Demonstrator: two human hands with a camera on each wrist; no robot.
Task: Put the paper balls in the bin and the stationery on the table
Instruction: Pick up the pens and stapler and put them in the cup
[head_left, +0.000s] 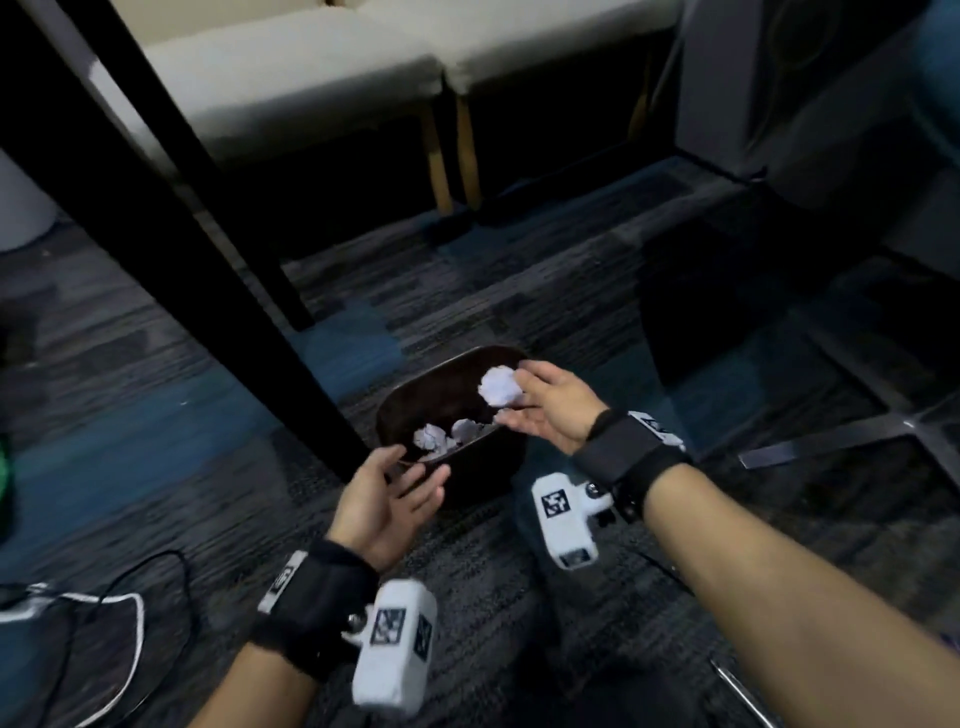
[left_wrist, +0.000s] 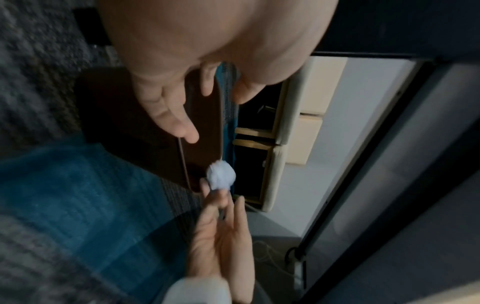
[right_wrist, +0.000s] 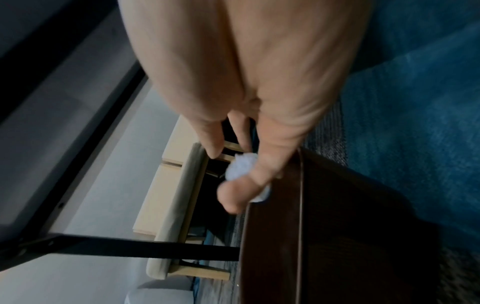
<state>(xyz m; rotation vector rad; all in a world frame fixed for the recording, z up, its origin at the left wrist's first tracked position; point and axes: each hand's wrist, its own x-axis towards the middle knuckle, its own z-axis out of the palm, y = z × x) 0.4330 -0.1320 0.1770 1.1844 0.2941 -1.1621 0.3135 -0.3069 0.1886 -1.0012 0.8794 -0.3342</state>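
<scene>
A dark brown bin (head_left: 452, 358) stands on the carpet and has two crumpled white paper balls (head_left: 434, 439) in its bottom. My right hand (head_left: 519, 397) is over the bin's right rim and pinches another white paper ball (head_left: 498, 389) lightly at its fingertips. The right wrist view has my thumb lying across that ball (right_wrist: 237, 170) above the bin (right_wrist: 324, 226). My left hand (head_left: 410, 478) is open, palm up, at the bin's near rim and holds nothing. The left wrist view looks past its spread fingers (left_wrist: 182, 127) to the ball (left_wrist: 221, 174). No stationery is in view.
A black table leg (head_left: 208, 234) slants down just left of the bin. Cream upholstered chairs (head_left: 311, 78) with wooden legs stand behind. A metal chair base (head_left: 857, 431) lies to the right, and cables (head_left: 104, 597) trail over the blue-grey carpet at the lower left.
</scene>
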